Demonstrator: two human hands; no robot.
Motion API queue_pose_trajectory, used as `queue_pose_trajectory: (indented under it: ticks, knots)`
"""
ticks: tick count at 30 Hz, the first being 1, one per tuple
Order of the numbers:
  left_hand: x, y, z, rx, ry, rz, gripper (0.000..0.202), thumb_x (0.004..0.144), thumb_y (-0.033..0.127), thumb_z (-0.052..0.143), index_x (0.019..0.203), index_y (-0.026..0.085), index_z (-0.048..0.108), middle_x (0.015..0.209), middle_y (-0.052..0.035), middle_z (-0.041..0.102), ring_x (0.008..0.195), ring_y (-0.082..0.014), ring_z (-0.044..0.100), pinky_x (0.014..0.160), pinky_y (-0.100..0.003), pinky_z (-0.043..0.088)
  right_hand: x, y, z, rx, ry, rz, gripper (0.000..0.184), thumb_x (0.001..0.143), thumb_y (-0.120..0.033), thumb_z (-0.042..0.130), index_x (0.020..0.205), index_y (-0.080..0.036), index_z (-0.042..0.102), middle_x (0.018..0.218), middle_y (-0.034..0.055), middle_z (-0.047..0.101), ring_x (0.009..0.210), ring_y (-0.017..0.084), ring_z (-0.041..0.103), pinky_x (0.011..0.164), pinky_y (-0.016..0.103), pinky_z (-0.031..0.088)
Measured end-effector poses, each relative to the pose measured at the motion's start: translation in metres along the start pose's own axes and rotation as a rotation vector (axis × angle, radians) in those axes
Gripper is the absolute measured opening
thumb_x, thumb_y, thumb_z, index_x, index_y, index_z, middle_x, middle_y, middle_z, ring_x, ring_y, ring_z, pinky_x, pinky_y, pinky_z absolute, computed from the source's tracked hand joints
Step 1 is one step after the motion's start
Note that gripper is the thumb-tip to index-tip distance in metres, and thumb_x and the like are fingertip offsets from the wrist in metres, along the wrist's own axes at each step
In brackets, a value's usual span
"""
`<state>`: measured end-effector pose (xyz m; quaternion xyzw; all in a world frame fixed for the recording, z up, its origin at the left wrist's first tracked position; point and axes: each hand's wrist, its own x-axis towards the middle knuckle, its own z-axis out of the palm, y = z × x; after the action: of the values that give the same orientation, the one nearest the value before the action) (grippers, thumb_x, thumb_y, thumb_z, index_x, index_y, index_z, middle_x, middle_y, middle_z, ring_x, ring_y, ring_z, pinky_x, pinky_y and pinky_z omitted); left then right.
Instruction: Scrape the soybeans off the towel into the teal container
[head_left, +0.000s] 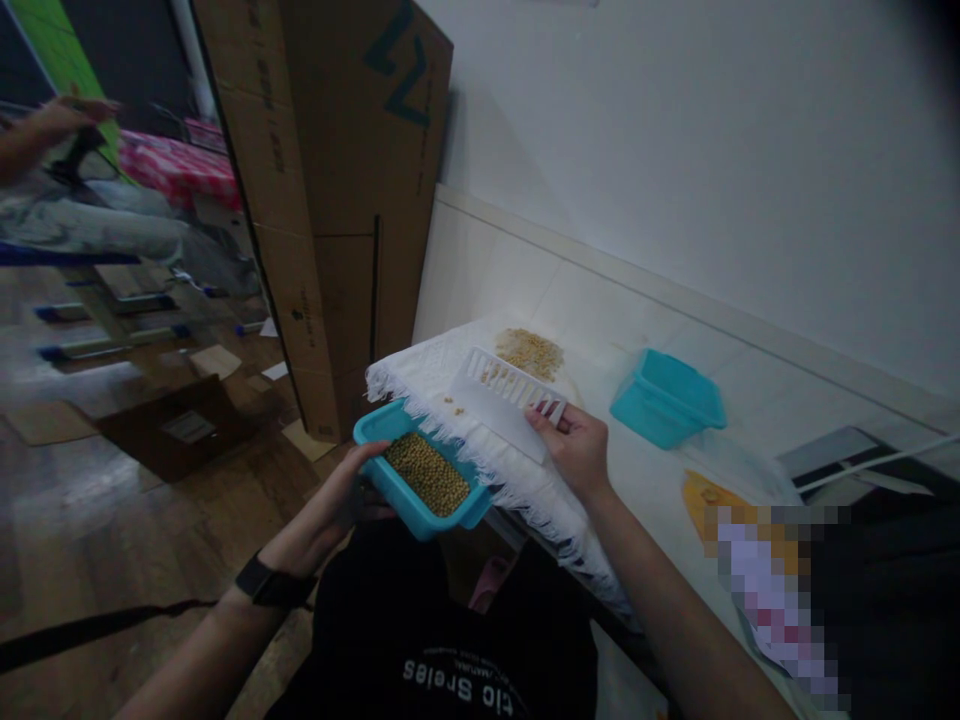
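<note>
My left hand [356, 487] grips the near-left rim of a turquoise plastic container [418, 517] held just off the table edge. Soybean-like yellowish-green beans [427, 474] fill its bottom. In my right hand [574, 440] is a white slotted plastic piece [495, 412], flat with a raised slotted side, resting on or just over the white fringed cloth [412, 365]. A few beans lie on the cloth to its left. Past the slotted piece, a loose pile of pale beans [531, 352] sits on the table. Fingers of my left hand under the container are partly hidden.
A second turquoise container [667, 398] stands on the table to the right, near the wall. Tall cardboard [360, 200] rises at the table's left end. Flattened cardboard [172, 425] lies on the wooden floor. Another person [82, 215] sits at far left.
</note>
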<state>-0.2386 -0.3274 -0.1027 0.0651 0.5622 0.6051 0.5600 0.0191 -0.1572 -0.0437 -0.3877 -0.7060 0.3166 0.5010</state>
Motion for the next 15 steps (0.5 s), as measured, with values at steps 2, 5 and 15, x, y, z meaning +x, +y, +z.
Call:
queue_pose_trajectory:
  ticks: [2, 5, 15]
  knots:
    - [0.001, 0.001, 0.0, -0.004, 0.021, 0.003, 0.055, 0.082, 0.044, 0.087, 0.128, 0.022, 0.068, 0.095, -0.0109, 0.081, 0.073, -0.031, 0.077, 0.06, -0.046, 0.069, -0.001, -0.002, 0.002, 0.004, -0.007, -0.005, 0.049, 0.077, -0.067, 0.089, 0.084, -0.019, 0.088, 0.081, 0.0081, 0.086, 0.075, 0.029, 0.081, 0.066, 0.035, 0.064]
    - [0.002, 0.001, -0.001, 0.003, 0.039, -0.003, 0.054, 0.083, 0.044, 0.085, 0.13, 0.023, 0.067, 0.091, -0.0088, 0.079, 0.069, -0.0299, 0.076, 0.059, -0.046, 0.069, -0.002, -0.004, 0.005, -0.008, -0.002, -0.017, 0.044, 0.079, -0.062, 0.088, 0.084, -0.019, 0.088, 0.082, 0.0082, 0.086, 0.075, 0.029, 0.081, 0.067, 0.036, 0.065]
    - [0.005, 0.0, -0.004, 0.015, 0.021, 0.009, 0.049, 0.082, 0.046, 0.088, 0.121, 0.025, 0.066, 0.088, -0.0066, 0.075, 0.072, -0.0308, 0.077, 0.063, -0.047, 0.07, -0.006, -0.01, 0.012, -0.026, 0.0, -0.04, 0.041, 0.082, -0.06, 0.085, 0.082, -0.019, 0.086, 0.078, 0.0064, 0.085, 0.072, 0.027, 0.079, 0.065, 0.034, 0.062]
